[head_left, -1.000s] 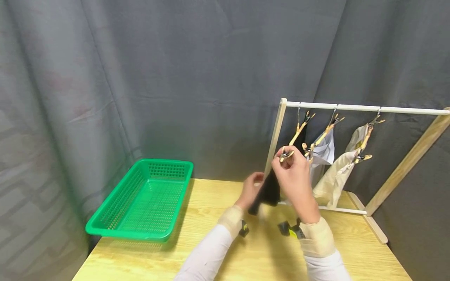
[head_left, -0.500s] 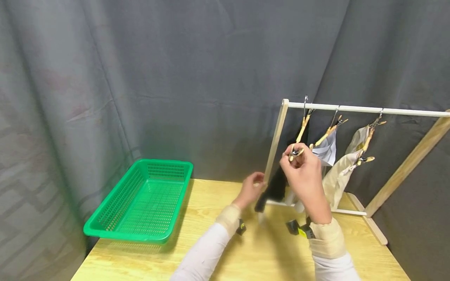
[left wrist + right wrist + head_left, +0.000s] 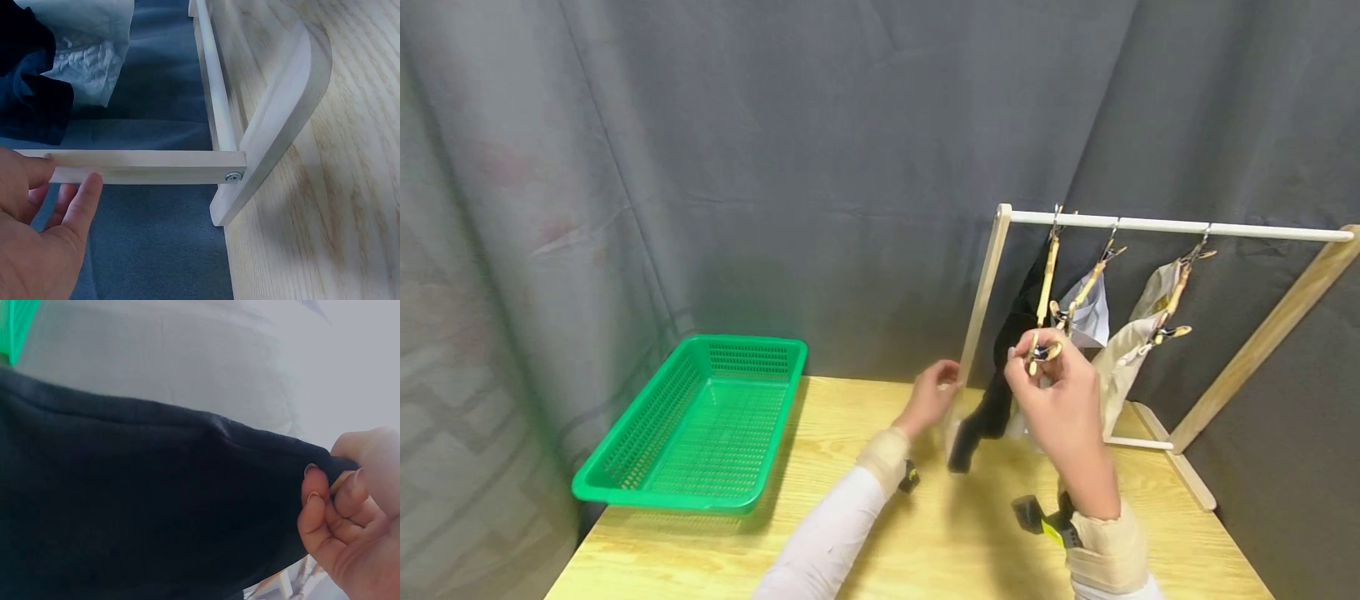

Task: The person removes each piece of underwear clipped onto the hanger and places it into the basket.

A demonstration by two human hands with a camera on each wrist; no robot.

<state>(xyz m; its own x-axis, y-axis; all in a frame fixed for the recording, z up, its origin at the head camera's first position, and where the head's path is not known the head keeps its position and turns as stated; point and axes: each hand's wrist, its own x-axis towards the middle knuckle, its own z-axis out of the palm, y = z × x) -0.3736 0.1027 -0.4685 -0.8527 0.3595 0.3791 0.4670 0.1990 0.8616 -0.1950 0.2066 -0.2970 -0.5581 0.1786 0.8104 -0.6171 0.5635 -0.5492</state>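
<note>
My right hand pinches the near end of a wooden clip hanger, by its metal clip. The hanger's hook is at the white top rod of a small clothes rack; whether it rests there is too small to tell. From it hangs a black garment, which fills much of the right wrist view, its edge stretching toward my fingers. My left hand is at the rack's left wooden post. In the left wrist view, thumb and fingers hold that post from both sides.
Two more clip hangers hang farther right, one with a white garment, one with a beige garment. A green plastic basket stands on the left of the wooden table. Grey curtains close off the back.
My right hand has moved right, then slightly down, with the hanger and black garment. The hook rose above the rod and is now lower, farther right. My left hand stays at the post.
</note>
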